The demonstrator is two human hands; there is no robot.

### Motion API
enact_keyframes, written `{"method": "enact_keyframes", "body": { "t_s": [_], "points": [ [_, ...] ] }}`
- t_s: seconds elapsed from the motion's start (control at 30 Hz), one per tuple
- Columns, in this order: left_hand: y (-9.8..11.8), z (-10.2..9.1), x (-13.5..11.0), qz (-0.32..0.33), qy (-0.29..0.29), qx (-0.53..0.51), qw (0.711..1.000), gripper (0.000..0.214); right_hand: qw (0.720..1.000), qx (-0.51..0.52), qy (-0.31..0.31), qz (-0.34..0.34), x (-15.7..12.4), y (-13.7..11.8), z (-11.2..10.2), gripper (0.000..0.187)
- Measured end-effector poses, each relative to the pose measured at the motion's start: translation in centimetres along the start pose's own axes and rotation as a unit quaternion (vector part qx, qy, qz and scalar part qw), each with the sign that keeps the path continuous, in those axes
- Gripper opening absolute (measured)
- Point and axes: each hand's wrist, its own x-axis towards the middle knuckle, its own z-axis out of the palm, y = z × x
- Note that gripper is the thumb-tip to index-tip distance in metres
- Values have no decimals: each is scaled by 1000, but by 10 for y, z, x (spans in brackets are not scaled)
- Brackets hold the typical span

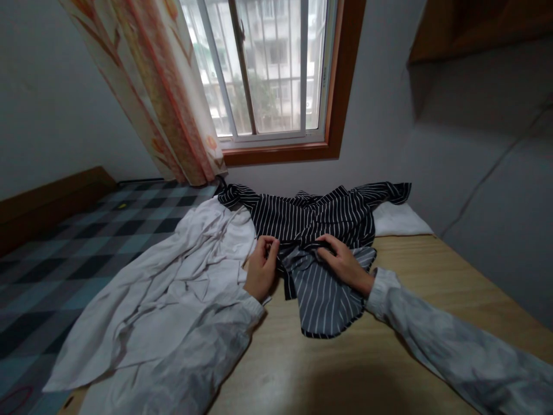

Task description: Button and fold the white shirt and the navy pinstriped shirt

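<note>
A black shirt with white stripes [315, 216] lies spread on the wooden board, its sleeves out to both sides near the wall. Its lower part shows the greyer inner side, with a rounded hem hanging toward me. My left hand [262, 268] pinches the shirt's edge at the left of its middle, fingers closed. Gripping the cloth a little to the right is my right hand [343, 264], with thumb and fingers around a fold. Between the two hands the fabric is bunched. Just left of my left hand lies a crumpled white cloth [173, 288].
The wooden board [276, 369] reaches toward me. Folded white fabric [401, 219] lies under the right sleeve. At left is a checked bedspread [43, 276] with a wooden bed edge [52, 199]. A curtain [164, 92] hangs beside the window [268, 69]; a wooden shelf [479, 29] juts out upper right.
</note>
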Motion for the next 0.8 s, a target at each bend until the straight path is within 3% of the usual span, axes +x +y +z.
{"method": "enact_keyframes", "body": {
  "t_s": [0.13,0.2,0.33,0.43,0.53,0.67,0.8],
  "points": [
    [12,-1,-7,35,-101,67,992,27,999,-49,22,-2,-1,-4,0,17],
    [12,-2,-7,43,-114,89,989,24,999,-43,22,6,0,-8,-4,20],
    [1,-5,0,32,-11,76,997,10,996,-85,11,-2,10,-9,-30,25],
    [-11,-10,9,-28,96,28,995,14,988,-152,-7,-16,24,-1,-62,28],
    [-22,-16,18,-65,167,13,984,14,978,-209,-18,-7,39,9,-93,32],
    [-29,-23,26,-67,217,2,974,11,972,-221,-79,12,51,12,-124,45],
    [-21,-28,29,-67,235,-9,970,15,974,-172,-146,33,58,8,-146,55]
  ]
}}
